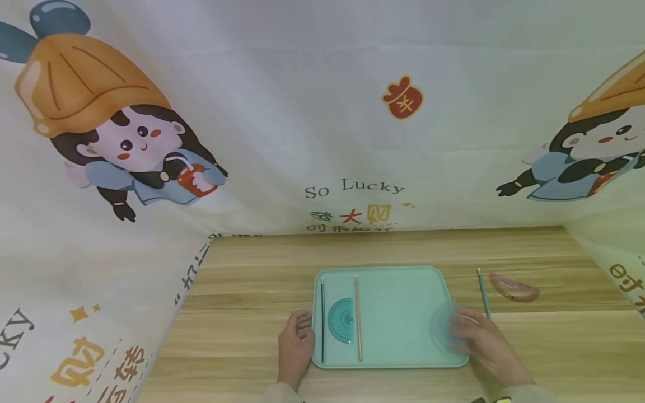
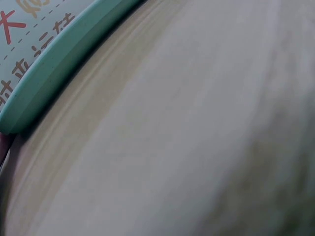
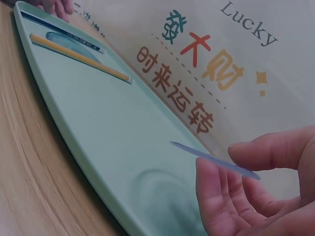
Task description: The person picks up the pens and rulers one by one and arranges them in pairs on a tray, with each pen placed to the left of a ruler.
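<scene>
My right hand (image 1: 478, 341) pinches a translucent blue protractor (image 3: 216, 161) between thumb and fingers. In the right wrist view it appears nearly edge-on above the right end of the mint-green tray (image 1: 398, 313); the head view shows it blurred. My left hand (image 1: 296, 342) rests at the tray's left edge, its fingers loosely bent against the side. On the tray's left part lie a dark pencil (image 1: 323, 322), a teal protractor (image 1: 341, 320) and a yellow-brown pencil (image 1: 358, 319), side by side. The left wrist view shows mainly tabletop and the tray's rim (image 2: 54, 69).
Right of the tray, a teal pencil (image 1: 482, 291) and a pink translucent protractor (image 1: 514, 288) lie on the wooden table (image 1: 227, 313). A white printed cloth (image 1: 322, 112) hangs behind the table and along both sides.
</scene>
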Tool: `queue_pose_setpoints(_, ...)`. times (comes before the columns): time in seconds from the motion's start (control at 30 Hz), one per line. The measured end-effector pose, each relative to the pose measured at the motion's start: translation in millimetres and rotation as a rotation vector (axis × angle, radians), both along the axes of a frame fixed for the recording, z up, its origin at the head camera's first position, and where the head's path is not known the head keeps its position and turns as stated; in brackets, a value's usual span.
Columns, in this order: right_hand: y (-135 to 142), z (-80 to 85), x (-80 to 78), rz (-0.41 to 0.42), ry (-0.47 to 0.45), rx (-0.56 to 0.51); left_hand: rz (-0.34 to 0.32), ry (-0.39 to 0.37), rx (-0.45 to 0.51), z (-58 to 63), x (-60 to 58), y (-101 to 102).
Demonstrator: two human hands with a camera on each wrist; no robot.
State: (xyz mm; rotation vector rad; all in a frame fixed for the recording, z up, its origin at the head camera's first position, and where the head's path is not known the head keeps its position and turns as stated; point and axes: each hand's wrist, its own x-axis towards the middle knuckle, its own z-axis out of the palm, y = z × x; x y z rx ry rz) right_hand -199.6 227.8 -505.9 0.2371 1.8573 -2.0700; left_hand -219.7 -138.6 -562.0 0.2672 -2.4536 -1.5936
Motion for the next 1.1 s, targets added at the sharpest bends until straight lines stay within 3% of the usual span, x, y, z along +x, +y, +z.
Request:
queue_pose_setpoints(0.47,-23,1.8,-9.3,-0.016,-0.005,0.027,-0.004,-0.002,0.011,2.8,1.5,0)
queue_pose_setpoints(0.77,-41,2.2,-13.9,0.020,0.020,0.039,0.004,-0.022,0.000,1.1,3.3,0)
queue_pose_setpoints(1.1,-66,1.0,-18.9,-0.034,-0.010,0.057,-0.015,-0.021,0.015,1.4,2.6,-2)
